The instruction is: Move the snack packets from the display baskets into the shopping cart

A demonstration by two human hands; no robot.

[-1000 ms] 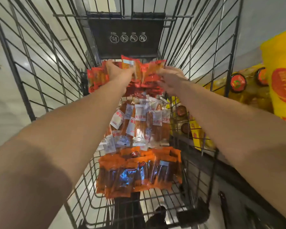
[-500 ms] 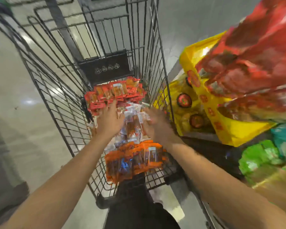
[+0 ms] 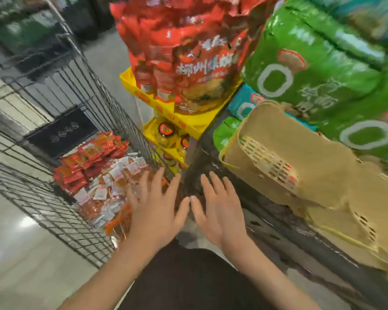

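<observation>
Red and orange snack packets (image 3: 92,173), beige slotted basket (image 3: 300,175), green bags (image 3: 323,70).

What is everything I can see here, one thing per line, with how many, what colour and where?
shopping cart: one, dark wire, left.
snack packets: too many to count, red at the far end of the cart, orange with white labels nearer.
red bags: several, red, standing in the yellow tray.
yellow tray: one, yellow, top centre beside the cart.
jars: a few, red lids, below the tray.
green bags: several, green, upper right.
display basket: one, tan plastic, right, contents not visible.
left hand: open, empty, over the cart's near edge.
right hand: open, empty, beside the left.
</observation>
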